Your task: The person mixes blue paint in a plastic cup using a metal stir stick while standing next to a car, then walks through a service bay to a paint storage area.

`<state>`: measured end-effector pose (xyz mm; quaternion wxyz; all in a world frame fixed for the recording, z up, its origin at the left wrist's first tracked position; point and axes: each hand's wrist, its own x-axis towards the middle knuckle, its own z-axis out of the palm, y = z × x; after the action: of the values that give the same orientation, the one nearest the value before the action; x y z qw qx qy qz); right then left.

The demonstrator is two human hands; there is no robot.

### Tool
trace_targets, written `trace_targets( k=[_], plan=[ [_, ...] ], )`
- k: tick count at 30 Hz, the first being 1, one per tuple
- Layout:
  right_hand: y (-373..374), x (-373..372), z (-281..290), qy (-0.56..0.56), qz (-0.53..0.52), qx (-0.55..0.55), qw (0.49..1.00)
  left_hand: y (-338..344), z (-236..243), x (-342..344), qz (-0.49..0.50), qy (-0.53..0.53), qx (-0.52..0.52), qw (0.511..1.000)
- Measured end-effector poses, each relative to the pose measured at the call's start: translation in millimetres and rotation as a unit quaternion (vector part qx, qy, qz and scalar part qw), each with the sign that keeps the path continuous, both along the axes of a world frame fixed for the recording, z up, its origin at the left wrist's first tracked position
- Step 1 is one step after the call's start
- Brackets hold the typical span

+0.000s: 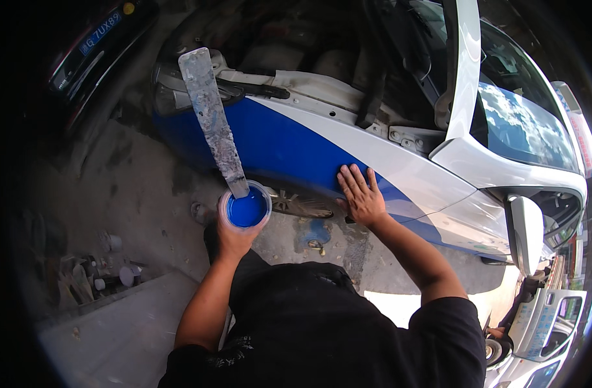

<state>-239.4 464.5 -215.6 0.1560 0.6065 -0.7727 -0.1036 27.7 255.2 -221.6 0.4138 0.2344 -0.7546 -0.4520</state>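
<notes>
Our left hand (236, 239) holds a paint cup (269, 210), its stick (212, 116) slanting forward-left from that hand, while our right hand (362, 199) lies loosely spread on the blue fender (276, 142).

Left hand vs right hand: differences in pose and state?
The left hand curls around a clear cup of blue liquid; the right hand appears to rest flat on the car's blue-and-white panel. The left hand is closed around its load; the right hand is extended, gripping nothing visible. Both are bare.
</notes>
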Motion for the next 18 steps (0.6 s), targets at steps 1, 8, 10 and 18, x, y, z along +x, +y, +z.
trace_targets(
  k=[1, 8, 10, 18],
  plan=[
    [-6.9, 1.7, -2.9, 0.001, -0.004, -0.008, 1.0, 2.6, -1.8, -0.3, 0.001, -0.001, 0.0, 1.0],
    [-80.4, 22.9, -17.7, 0.052, 0.011, -0.095, 0.994, -14.2, -30.5, -12.3, -0.049, 0.016, -0.015, 0.999],
    [-97.9, 31.0, -24.6, 0.029, 0.012, -0.142, 0.989, -23.4, -41.2, -16.9, -0.049, 0.022, -0.043, 0.998],
    [-134.4, 48.8, -33.6, 0.063, 0.017, -0.255, 0.965, -36.5, -87.3, -30.2, -0.12, 0.097, -0.036, 0.987]
  ],
)
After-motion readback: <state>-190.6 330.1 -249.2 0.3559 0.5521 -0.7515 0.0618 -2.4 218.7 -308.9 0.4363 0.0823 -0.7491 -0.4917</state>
